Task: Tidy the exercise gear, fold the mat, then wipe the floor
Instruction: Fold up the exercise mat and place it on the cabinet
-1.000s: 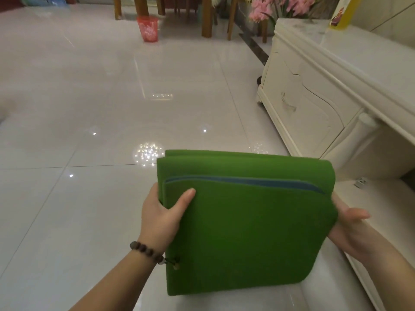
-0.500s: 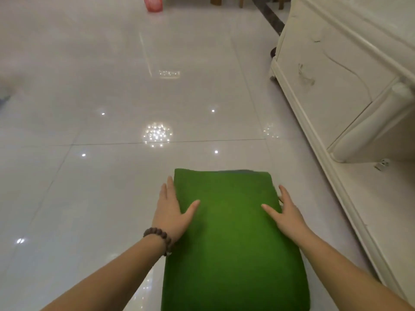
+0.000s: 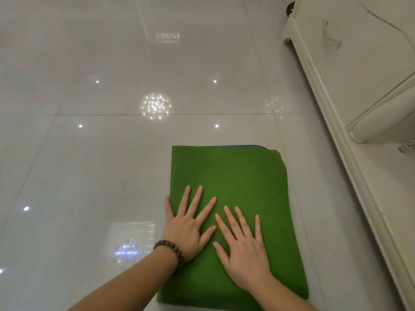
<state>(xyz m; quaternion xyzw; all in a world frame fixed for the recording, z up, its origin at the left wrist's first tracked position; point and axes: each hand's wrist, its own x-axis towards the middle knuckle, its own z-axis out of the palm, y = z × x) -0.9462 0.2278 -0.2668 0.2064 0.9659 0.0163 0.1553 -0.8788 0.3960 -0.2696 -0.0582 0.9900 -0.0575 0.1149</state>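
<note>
1. While the folded green mat (image 3: 235,180) lies flat on the white floor (image 3: 89,153), near the cabinet (image 3: 359,63) at right, I see both hands pressing it.
2. Left hand (image 3: 187,230) and right hand (image 3: 244,250): each grip spread flat, fingers straight, holding nothing.

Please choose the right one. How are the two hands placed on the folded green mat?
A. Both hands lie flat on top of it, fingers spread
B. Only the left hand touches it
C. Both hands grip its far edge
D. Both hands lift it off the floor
A: the left hand and the right hand both press flat, fingers spread, on the green mat, which lies on the floor.
</note>
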